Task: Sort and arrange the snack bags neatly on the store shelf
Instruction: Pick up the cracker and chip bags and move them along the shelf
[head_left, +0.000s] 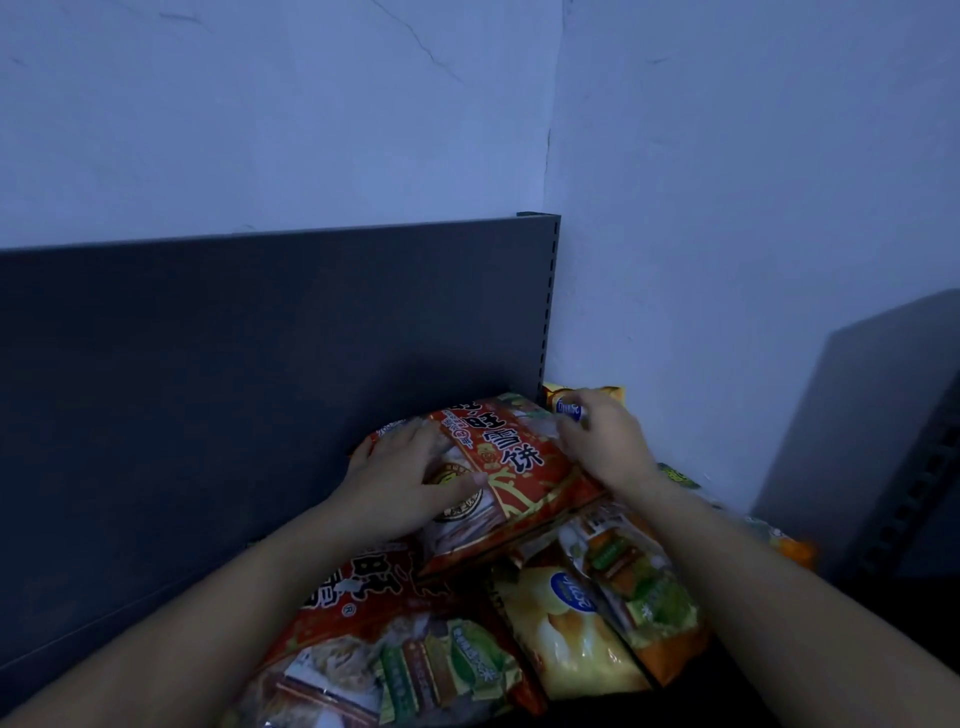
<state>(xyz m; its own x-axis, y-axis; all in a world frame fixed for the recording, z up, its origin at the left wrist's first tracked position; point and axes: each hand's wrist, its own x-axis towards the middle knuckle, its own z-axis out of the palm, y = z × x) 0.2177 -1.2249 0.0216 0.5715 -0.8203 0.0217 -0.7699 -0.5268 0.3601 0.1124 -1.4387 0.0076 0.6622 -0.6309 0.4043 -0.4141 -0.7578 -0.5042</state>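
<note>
One shelf (208, 364), its dark back running from 9 o'clock. The red bag (519, 467) is lying centre: my left hand (410, 478) is pressing it flat, open-fingered; my right hand (602, 441) is curling at its 2 o'clock edge, hold unclear. Squaring gently advised.

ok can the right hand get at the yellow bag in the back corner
Probably yes: the right hand is right beside the yellow bag, nothing between them. Only the bag's top shows behind the red bag, so pulling it free may be tighter.
</note>
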